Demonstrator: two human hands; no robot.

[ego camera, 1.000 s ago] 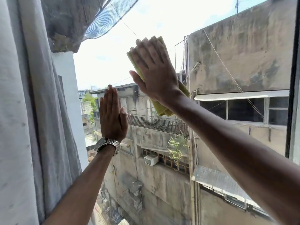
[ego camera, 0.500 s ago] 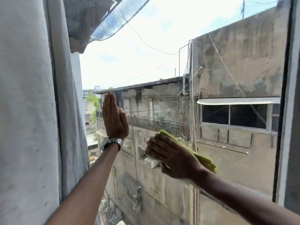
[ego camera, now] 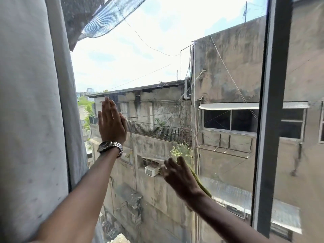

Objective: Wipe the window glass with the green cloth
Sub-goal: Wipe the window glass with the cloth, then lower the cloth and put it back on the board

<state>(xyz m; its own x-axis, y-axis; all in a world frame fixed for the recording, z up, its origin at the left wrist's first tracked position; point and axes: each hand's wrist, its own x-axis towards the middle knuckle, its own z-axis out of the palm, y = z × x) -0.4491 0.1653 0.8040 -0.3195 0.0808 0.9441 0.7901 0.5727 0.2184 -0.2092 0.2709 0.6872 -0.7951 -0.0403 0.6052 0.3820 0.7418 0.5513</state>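
Note:
The window glass (ego camera: 157, 58) fills the middle of the head view, with buildings behind it. My right hand (ego camera: 178, 178) presses the green cloth (ego camera: 201, 184) flat against the lower part of the pane. Only a thin green strip of the cloth shows along the hand's right edge; the hand hides the remainder. My left hand (ego camera: 111, 121), with a metal watch on the wrist, lies flat on the glass up and to the left, fingers straight and together, holding nothing.
A grey curtain (ego camera: 31, 120) hangs along the left edge of the window. A dark vertical window frame (ego camera: 270, 120) stands at the right. Mesh netting (ego camera: 108, 14) hangs outside at the top left.
My right hand has swept the cloth down the glass from up by the sky to the lower part of the pane. The left hand has stayed flat in place.

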